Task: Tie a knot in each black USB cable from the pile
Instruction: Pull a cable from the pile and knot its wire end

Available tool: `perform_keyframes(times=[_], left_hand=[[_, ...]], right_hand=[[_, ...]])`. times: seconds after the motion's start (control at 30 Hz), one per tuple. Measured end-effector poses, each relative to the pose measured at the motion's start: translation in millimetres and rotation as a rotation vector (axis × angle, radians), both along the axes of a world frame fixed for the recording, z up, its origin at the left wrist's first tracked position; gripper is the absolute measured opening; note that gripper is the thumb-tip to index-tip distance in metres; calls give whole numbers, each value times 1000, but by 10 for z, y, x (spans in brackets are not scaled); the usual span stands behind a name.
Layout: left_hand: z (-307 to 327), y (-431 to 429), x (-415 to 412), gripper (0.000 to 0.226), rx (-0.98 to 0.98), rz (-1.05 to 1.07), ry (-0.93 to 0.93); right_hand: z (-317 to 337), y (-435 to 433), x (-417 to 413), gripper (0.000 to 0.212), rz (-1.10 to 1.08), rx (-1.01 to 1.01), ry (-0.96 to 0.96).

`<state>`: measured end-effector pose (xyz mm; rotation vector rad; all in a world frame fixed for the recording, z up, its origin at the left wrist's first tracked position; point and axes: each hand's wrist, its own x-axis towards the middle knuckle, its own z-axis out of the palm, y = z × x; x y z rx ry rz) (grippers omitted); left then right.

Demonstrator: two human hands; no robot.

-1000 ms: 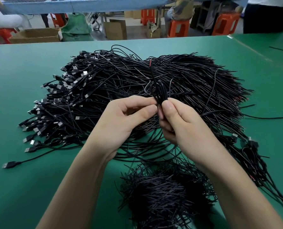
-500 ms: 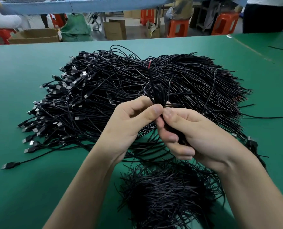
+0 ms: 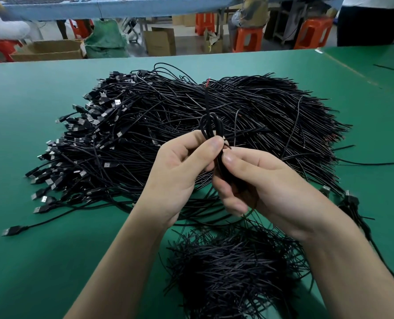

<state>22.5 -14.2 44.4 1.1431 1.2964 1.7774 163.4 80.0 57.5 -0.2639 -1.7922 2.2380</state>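
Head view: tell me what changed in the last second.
The right hand rolled its wrist down to the right, its fingers now curled under the cable; the left hand shifted slightly up, pinching just below the loop. Both hands kept hold of the cable throughout. The big pile and the near heap stayed put.

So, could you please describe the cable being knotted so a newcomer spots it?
On the green table lies a big pile of black cables. Above its near edge, the left hand and right hand pinch one cable. It alone stands up, looped, with a red tip.
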Motion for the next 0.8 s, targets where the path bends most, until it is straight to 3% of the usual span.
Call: perform_keyframes(times=[0.1,0.2,0.3,0.37,0.57,0.7,0.8], left_hand=[[24,-12,-15,20,-19,-27,-7],[25,-21,-62,21,-69,7,20],[35,-35,-81,35,-108,-9,107],[28,-30,-86,44,-139,-22,172],[-16,-11,-98,45,-232,-28,232],[-15,-14,-64,36,-179,-5,209],[-52,10,-72,13,-102,147,291]], right_hand=[[-26,8,-50,22,-270,303,-18],[-38,60,-30,22,-594,766,65],[-1,104,22,16,-620,1126,206],[7,119,32,8,-605,1216,263],[-10,115,26,7,-669,1226,240],[-44,54,-26,9,-759,877,171],[-66,27,-92,10,-772,573,111]])
